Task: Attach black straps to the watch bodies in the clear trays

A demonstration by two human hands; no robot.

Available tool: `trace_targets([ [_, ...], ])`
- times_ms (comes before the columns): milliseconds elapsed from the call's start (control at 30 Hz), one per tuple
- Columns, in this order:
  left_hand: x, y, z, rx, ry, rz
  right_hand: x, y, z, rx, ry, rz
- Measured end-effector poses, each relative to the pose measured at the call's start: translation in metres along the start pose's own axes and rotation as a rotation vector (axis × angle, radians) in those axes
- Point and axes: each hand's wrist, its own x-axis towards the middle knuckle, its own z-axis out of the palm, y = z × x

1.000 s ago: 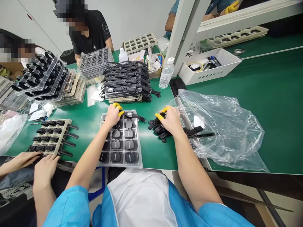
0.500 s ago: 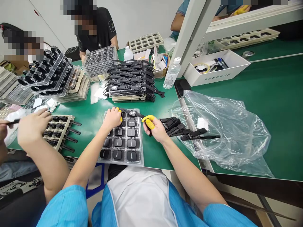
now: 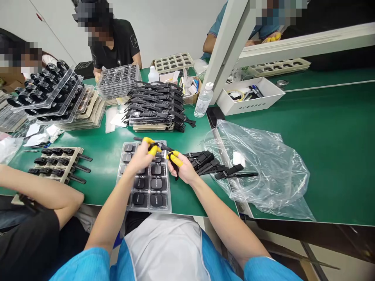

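**Pinching a watch and a strap above the tray**

The watch (image 3: 166,148) is black and slim, partly hidden by fingers, its band reaching past the left hand (image 3: 143,155), which closes on it in yellow finger covers. The right hand (image 3: 181,168) is closed around a black strap (image 3: 174,168) that hangs down; whether it joins the watch, I cannot tell. Both are over the far part of the clear tray (image 3: 169,197), above its black squares (image 3: 156,184).

Half a second ago the watch stretched straight between hands set wider apart; now they nearly meet. The neighbour's forearm (image 3: 43,185) now crosses the left side, near the beige tray (image 3: 70,169).

The clear tray reaches the near table edge. Green table (image 3: 187,199) shows on both sides of it, with the strap pile (image 3: 209,164) and bag (image 3: 272,168) to the right. A narrow strip separates it from the watch stack (image 3: 158,103).
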Motion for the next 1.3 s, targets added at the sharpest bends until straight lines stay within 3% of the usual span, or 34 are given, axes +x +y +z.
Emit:
trace_targets([
  [100, -0.009, 0.006, 0.036, -0.134, -0.016, 0.156, -0.001, 0.001, 0.0, 0.026, 0.002, 0.014],
  [167, -0.012, 0.006, 0.049, -0.125, -0.022, 0.254, -0.003, 0.001, -0.001, 0.025, 0.001, 0.018],
  [333, -0.014, 0.0, 0.045, -0.037, -0.022, 0.471, -0.005, 0.004, -0.004, -0.057, -0.029, 0.019],
  [467, -0.016, -0.003, 0.041, 0.05, -0.039, 0.558, -0.005, 0.008, -0.006, -0.11, -0.059, 0.024],
  [667, -0.018, -0.006, 0.041, 0.067, -0.011, 0.566, -0.005, 0.008, -0.002, -0.05, 0.005, 0.039],
  [867, -0.018, -0.004, 0.044, 0.11, 0.037, 0.597, -0.005, 0.004, -0.001, 0.123, -0.031, 0.06],
  [1067, -0.02, 0.001, 0.036, 0.109, -0.056, 0.594, -0.005, 0.002, -0.003, 0.161, -0.002, 0.103],
  [1300, -0.02, -0.002, 0.038, 0.289, -0.094, 0.488, -0.004, 0.003, -0.005, 0.129, 0.031, 0.167],
])
